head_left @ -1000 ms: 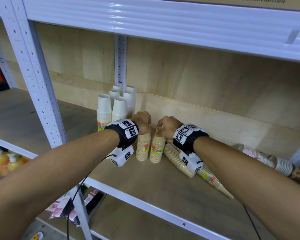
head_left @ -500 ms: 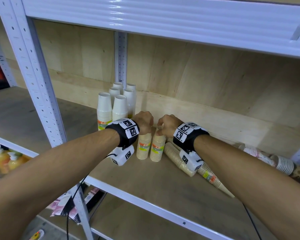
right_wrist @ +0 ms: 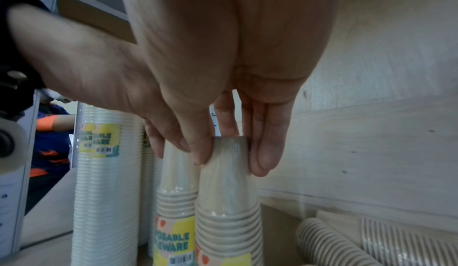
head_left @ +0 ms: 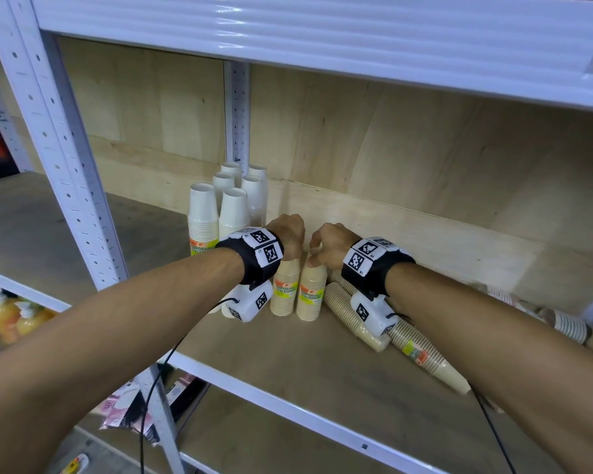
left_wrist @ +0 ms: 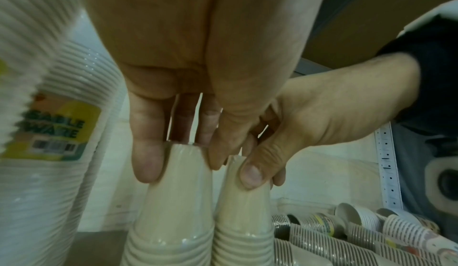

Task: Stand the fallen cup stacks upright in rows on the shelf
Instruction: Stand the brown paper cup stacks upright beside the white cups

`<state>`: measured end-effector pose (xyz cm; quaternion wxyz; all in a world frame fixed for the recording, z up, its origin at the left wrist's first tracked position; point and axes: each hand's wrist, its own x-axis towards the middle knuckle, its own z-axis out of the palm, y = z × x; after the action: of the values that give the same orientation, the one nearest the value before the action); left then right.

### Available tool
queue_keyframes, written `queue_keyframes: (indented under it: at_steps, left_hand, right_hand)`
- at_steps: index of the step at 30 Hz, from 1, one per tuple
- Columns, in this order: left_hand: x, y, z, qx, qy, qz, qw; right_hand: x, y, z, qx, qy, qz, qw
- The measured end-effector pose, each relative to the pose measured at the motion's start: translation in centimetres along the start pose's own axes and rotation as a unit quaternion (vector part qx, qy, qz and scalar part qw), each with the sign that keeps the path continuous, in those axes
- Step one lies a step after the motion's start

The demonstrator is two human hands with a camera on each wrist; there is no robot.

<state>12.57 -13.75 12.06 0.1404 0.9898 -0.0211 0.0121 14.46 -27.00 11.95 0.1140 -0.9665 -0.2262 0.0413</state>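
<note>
Two beige cup stacks stand upright side by side on the wooden shelf (head_left: 254, 357). My left hand (head_left: 290, 234) grips the top of the left beige stack (head_left: 284, 290), fingers and thumb curled round it (left_wrist: 173, 201). My right hand (head_left: 322, 246) pinches the top of the right beige stack (head_left: 311, 294), as the right wrist view shows (right_wrist: 228, 188). Several white cup stacks (head_left: 202, 213) stand in rows behind and to the left. Fallen beige stacks (head_left: 353, 316) lie on the shelf under my right wrist, and another fallen stack (head_left: 425, 354) reaches toward the front edge.
Patterned fallen cup stacks (head_left: 569, 323) lie at the far right by a post. The white shelf upright (head_left: 65, 148) stands to the left and the upper shelf beam (head_left: 322, 35) hangs low overhead. Orange bottles (head_left: 4, 316) sit on a lower shelf.
</note>
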Motion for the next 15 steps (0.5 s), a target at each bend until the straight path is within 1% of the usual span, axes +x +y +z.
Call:
queue_keyframes:
  at_steps: [4, 6, 9, 12, 15]
  left_hand:
    - [1.3, 0.7, -0.8, 0.011, 0.013, -0.002, 1.0]
    - [1.9, 1.1, -1.1, 0.015, 0.029, -0.013, 0.999]
    - [3.2, 1.7, -1.5, 0.007, 0.059, -0.034, 0.998]
    - [4.5, 1.9, -1.9, -0.01, 0.065, -0.051, 0.997]
    - [5.5, 1.7, -1.7, -0.016, 0.083, -0.052, 0.995]
  right_hand:
    - [0.8, -0.1, -0.5, -0.003, 0.023, 0.004, 1.0]
    - [1.5, -0.1, -0.8, -0.001, 0.037, 0.01, 0.999]
    - [2.6, 0.2, -1.0, 0.003, 0.057, 0.024, 0.998]
    - [3.9, 0.8, -0.7, 0.007, 0.071, 0.038, 0.997]
    - [5.1, 1.3, -0.2, 0.009, 0.085, 0.041, 0.995]
